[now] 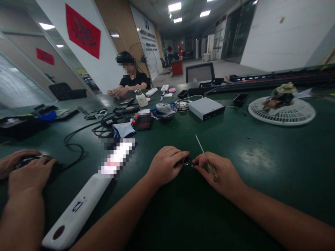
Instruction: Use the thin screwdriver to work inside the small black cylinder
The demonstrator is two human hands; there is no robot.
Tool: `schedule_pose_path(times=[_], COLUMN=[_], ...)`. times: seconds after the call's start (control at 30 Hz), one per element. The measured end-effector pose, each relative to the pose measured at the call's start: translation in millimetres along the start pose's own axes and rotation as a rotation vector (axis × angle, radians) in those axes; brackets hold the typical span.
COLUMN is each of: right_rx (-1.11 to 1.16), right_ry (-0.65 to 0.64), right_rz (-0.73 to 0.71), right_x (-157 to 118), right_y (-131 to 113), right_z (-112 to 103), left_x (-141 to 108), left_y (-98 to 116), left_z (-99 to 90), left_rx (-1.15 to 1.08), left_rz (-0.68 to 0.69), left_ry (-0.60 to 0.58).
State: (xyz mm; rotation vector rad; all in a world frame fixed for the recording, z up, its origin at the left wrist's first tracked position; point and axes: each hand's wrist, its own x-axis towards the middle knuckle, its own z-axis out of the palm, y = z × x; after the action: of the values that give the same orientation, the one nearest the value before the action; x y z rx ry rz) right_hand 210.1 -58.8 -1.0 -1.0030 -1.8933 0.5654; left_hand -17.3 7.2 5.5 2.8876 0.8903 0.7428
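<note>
At lower centre of the frame, on a dark green tabletop (167, 223):

Left hand (164, 165): narrow, closed on a small dark cylindrical part with a shiny round rim (186, 160), open end turned towards the right of the frame.

Right hand (222, 170): narrow, with a tiny metallic piece (193, 165) at the tips of thumb and forefinger, near the rim; too small to identify. Also held, across the fingers, a screwdriver with a translucent amber handle and thin metal shaft (212, 171), tilted, tip towards the upper left.

Left of centre: a long white handheld device with a blurred bright upper end (78, 209), lying diagonally. At the left edge, a co-worker's hands (31, 167) over a dark object, partly hidden.

Above centre: a flat grey metal box with a black front (205, 107); beside it, a metal bowl with blue-and-white cloth (163, 111). Farther left, black cables (74, 144) and a cream patterned bottle (141, 99). Towards the right edge, a round white slatted grille (295, 113) with a motor on top. At upper left, a seated person in black (134, 82).
</note>
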Motion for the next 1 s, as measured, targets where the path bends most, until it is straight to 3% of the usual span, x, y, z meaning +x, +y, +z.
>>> schedule_pose_path(times=[0.23, 0.5, 0.73, 0.93, 1.0], right_rx=[-0.108, -0.199, -0.092, 0.109, 0.106], right_ry=[0.048, 0.035, 0.029, 0.016, -0.016], right_rz=[0.066, 0.185, 0.159, -0.138, -0.165], right_x=[0.7, 3.3, 4.0, -1.2, -1.4], right_y=[0.0, -1.5, -5.1, -8.0, -10.2], right_z=[-0.6, 2.1, 1.2, -7.5, -7.5], left_x=[2.8, 1.4, 0.6, -2.2, -2.5], left_y=[12.7, 14.1, 7.7, -4.5, -6.2], left_z=[-0.4, -2.4, 1.0, -0.6, -0.9], left_rx=[-0.004, -0.022, -0.102, -0.042, -0.033], left_rz=[0.155, 0.215, 0.030, -0.177, -0.203], left_ry=[-0.035, -0.013, 0.062, 0.166, 0.173])
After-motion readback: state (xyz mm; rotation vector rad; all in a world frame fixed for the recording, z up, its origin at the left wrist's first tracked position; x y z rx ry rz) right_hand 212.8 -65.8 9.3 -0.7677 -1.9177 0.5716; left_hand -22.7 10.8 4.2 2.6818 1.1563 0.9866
